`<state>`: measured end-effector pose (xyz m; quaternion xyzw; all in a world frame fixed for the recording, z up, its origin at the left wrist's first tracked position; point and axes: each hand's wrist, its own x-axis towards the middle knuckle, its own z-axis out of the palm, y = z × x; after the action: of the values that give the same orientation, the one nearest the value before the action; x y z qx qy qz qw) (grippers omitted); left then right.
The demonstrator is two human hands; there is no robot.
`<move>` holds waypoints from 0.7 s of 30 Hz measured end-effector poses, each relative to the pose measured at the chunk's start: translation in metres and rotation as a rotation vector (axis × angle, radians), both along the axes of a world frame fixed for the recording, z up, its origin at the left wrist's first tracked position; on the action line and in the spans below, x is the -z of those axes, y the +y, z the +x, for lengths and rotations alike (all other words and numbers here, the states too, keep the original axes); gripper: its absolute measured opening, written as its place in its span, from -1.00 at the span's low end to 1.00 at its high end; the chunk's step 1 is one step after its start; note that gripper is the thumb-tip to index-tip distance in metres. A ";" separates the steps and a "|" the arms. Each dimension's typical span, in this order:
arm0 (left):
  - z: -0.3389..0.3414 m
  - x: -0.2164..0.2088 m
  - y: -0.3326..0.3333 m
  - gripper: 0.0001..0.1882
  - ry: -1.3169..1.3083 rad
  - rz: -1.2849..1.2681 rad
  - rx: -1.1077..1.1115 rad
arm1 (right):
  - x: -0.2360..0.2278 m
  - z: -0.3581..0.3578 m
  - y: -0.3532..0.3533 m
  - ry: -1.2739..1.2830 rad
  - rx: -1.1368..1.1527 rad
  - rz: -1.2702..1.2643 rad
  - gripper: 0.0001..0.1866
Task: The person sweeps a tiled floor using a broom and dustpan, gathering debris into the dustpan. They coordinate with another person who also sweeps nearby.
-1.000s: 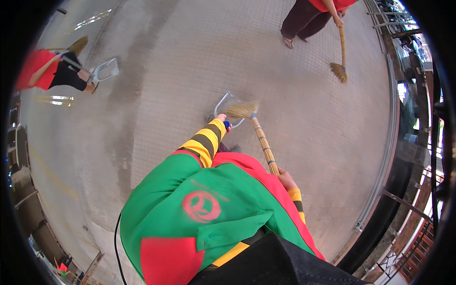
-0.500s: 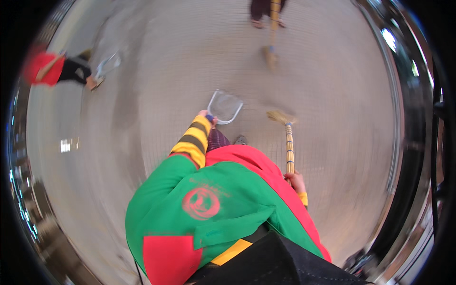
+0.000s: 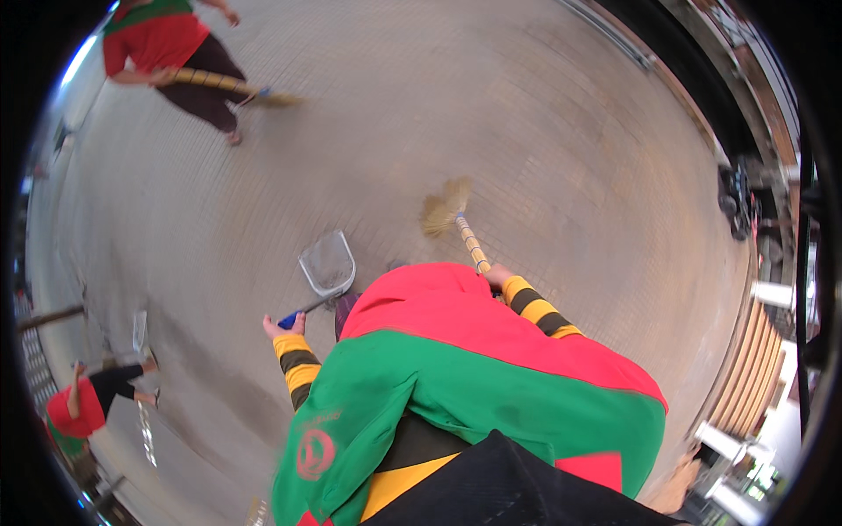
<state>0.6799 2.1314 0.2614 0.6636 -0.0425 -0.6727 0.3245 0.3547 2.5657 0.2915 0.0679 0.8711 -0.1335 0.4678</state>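
Observation:
My left hand (image 3: 286, 326) is closed round the blue-ended handle of a long-handled dustpan (image 3: 328, 263), whose pale-rimmed grey pan is out in front, low over the paving or on it. Some fine dark matter seems to lie in the pan. Over to the right, my right hand (image 3: 498, 277) grips the bound yellow stick of a straw broom (image 3: 445, 209). The broom's bristles fan out to the front left, over the pavement, apart from the dustpan. Striped yellow and black sleeves cover both my forearms.
Paved ground (image 3: 561, 158) spreads all round. A person (image 3: 189, 61) with another straw broom stands at the far left. Lower left, a second person (image 3: 88, 399) is beside another dustpan (image 3: 139, 331). A dark kerb-like band (image 3: 693, 70) curves along the far right, with a parked motorcycle (image 3: 735, 202).
My view has turned to the right, so both other people sit farther left and lower. The broom head has swung inward to the left, and the left hand with the dustpan is farther out left.

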 end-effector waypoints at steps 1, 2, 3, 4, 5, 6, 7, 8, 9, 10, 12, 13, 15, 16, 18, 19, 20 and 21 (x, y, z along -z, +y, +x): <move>0.003 -0.003 0.012 -0.23 -0.027 -0.008 0.032 | 0.002 0.005 0.019 0.010 0.039 0.034 -0.56; 0.002 -0.004 0.029 -0.23 -0.046 -0.018 0.078 | 0.004 0.010 0.041 -0.035 0.063 -0.003 -0.55; 0.017 -0.008 0.034 -0.22 -0.059 -0.029 0.136 | 0.002 0.032 0.050 -0.101 0.126 -0.062 -0.57; 0.020 -0.011 0.042 -0.21 -0.077 -0.072 0.205 | 0.003 0.043 0.062 -0.128 0.172 -0.030 -0.54; 0.027 -0.008 0.058 -0.27 -0.141 0.001 0.222 | 0.006 0.054 0.079 -0.134 0.279 -0.017 -0.62; 0.036 -0.008 0.065 -0.28 -0.205 0.026 0.240 | 0.002 0.061 0.091 -0.086 0.094 0.024 -0.69; 0.051 -0.005 0.085 -0.30 -0.278 0.046 0.252 | -0.001 0.067 0.114 -0.127 0.004 0.057 -0.74; 0.071 -0.002 0.104 -0.29 -0.328 0.043 0.281 | -0.006 0.078 0.136 -0.098 -0.042 0.080 -0.75; 0.088 0.002 0.126 -0.29 -0.371 0.023 0.333 | -0.011 0.093 0.161 -0.076 -0.022 0.055 -0.74; 0.103 0.001 0.142 -0.28 -0.407 0.007 0.368 | -0.020 0.095 0.173 -0.086 -0.054 0.039 -0.71; 0.141 0.000 0.183 -0.28 -0.474 -0.033 0.419 | -0.030 0.125 0.213 -0.109 -0.054 0.049 -0.62; 0.156 -0.001 0.204 -0.27 -0.506 -0.049 0.438 | -0.033 0.141 0.235 -0.111 -0.082 0.045 -0.59; 0.175 -0.001 0.241 -0.26 -0.587 -0.098 0.473 | -0.035 0.168 0.268 -0.152 -0.038 0.049 -0.56; 0.181 0.000 0.257 -0.26 -0.630 -0.119 0.489 | -0.034 0.174 0.281 -0.159 -0.057 0.060 -0.55; 0.190 0.000 0.277 -0.25 -0.723 -0.165 0.506 | -0.029 0.186 0.294 -0.124 -0.126 0.089 -0.57; 0.195 -0.001 0.283 -0.25 -0.770 -0.184 0.500 | -0.025 0.191 0.292 -0.106 -0.205 0.123 -0.58; 0.196 -0.001 0.286 -0.24 -0.827 -0.207 0.488 | -0.023 0.196 0.294 -0.069 -0.187 0.048 -0.61; 0.197 -0.002 0.288 -0.24 -0.883 -0.224 0.476 | -0.021 0.193 0.289 -0.156 -0.094 0.094 -0.59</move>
<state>0.8773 2.4192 0.2635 0.8175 -0.3971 -0.3749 0.1828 0.5475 2.8544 0.3129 0.0593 0.8395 -0.0647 0.5362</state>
